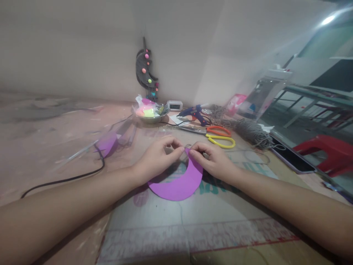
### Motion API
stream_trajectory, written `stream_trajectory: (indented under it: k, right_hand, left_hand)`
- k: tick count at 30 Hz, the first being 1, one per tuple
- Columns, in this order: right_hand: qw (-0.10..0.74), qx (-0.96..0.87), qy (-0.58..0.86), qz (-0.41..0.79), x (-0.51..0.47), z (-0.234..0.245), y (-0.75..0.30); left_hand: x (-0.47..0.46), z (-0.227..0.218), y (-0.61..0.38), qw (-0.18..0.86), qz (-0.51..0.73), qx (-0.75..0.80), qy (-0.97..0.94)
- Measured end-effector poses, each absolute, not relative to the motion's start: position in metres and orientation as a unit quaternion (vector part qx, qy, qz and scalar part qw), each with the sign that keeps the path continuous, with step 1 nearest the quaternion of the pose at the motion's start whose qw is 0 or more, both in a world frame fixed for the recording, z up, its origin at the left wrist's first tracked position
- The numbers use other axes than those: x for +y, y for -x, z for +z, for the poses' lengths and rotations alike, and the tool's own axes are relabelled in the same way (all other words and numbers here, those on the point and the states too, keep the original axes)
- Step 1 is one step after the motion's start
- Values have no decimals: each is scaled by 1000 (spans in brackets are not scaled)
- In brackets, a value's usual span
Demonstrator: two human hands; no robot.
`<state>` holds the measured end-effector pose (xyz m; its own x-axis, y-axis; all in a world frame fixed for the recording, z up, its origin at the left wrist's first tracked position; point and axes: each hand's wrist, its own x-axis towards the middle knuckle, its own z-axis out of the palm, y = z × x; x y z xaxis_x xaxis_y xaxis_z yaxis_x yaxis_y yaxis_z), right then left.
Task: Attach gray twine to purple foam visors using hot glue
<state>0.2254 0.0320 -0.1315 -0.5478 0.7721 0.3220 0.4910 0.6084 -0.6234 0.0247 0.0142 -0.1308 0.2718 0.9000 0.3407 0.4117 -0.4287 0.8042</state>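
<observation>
A purple crescent-shaped cutout (176, 187), apparently foam or paper, is held over the cardboard sheet (149, 221) in front of me. My right hand (211, 158) pinches its upper right tip between thumb and fingers. Close beside that tip, the thumb and forefinger of my left hand (161, 156) are pressed together at the same spot; whether they grip the cutout or a thin strand there is too small to tell. Just behind the fingertips lie scissors (217, 137) with one orange and one yellow handle.
Behind stand a metal bowl (150, 117) of colourful pieces, a small white digital clock (175, 105) and a blue glue gun (195, 114). Grey yarn (252, 133) and a phone (292, 156) lie at right. A decorated dark crescent (143, 70) hangs on the wall. A black cable (68, 179) crosses the left side.
</observation>
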Motion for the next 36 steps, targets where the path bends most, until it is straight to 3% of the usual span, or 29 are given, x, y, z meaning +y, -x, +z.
stream_trajectory:
  k: [8,18,36]
  right_hand:
    - [290,-848,376,234,31,-132,-226]
    - [300,-846,374,235,33,-132,-225]
    - [283,-847,376,248,33,-132,-226]
  left_hand:
    - [13,-131,-25,296,412,441,-740]
    - [18,-142,-24,396,436,421,-690]
    - [13,-129,-24,300,402,444,-742]
